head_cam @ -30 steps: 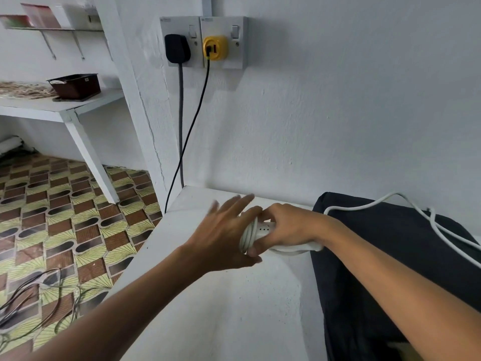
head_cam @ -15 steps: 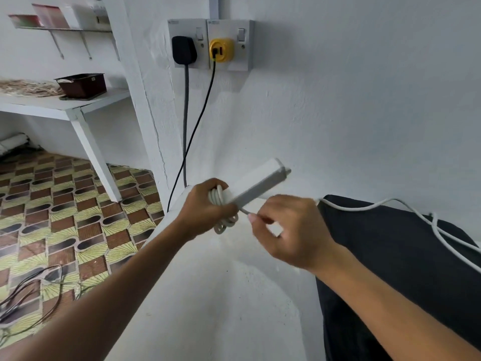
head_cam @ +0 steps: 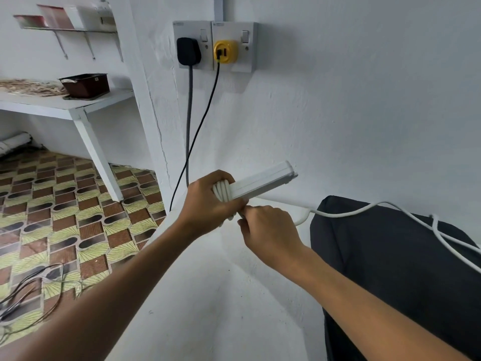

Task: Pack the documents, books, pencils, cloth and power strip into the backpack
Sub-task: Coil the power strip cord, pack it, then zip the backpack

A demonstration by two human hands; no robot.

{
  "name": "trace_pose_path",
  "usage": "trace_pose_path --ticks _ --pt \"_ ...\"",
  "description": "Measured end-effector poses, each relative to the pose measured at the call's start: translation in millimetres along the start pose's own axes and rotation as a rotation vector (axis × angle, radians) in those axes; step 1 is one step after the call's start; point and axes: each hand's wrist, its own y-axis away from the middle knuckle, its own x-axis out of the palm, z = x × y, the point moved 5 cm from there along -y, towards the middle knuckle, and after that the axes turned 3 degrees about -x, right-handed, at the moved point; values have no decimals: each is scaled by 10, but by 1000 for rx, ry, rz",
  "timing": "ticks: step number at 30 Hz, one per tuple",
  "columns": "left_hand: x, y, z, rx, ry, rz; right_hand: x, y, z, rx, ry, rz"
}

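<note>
1. Now the left hand [head_cam: 208, 204] grips the near end of the power strip [head_cam: 260, 182] along with several turns of white cord [head_cam: 222, 191] wound round it. A second ago the strip lay low on the white counter [head_cam: 197, 295] under both hands; it has since been lifted, and its free end points toward 2 o'clock.
2. Meanwhile the right hand [head_cam: 268, 230], which held the strip a second ago, has shifted to the cord and pinches it just at 4 o'clock of the left fist.
3. From that pinch the loose cord [head_cam: 364, 211] trails toward 3 o'clock across the dark backpack [head_cam: 390, 269], so a good length looks unwound.
4. My reading: winding is under way, not finished; the strip stays outside the backpack until the trailing cord is gathered.
5. Behind, at 12 o'clock, a black plug [head_cam: 188, 51] and a yellow plug [head_cam: 225, 51] sit in the wall sockets.
</note>
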Motion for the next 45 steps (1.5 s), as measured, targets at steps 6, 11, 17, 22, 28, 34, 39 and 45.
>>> trace_pose_path --ticks 6,11,17,22,28,34,39,45 --pt "-30 4 21 125 -143 -140 -59 17 51 21 -10 -10" --pt "-25 -40 57 205 -230 -102 -53 23 94 40 -38 41" --pt "-66 -43 247 285 -390 -35 -186 55 234 -38 47 119" --pt "-23 27 259 354 -385 -13 -269 44 307 -127 29 72" --pt "-110 43 166 210 -210 40 -435 -8 186 -207 -58 -83" --pt "-20 37 261 -38 44 304 -529 -53 80 -235 -191 -223" --pt "50 176 268 -114 159 609 -491 -93 -26 -196 -229 -238" --pt "171 220 277 -44 -125 415 -410 -45 -3 -219 -222 -214"
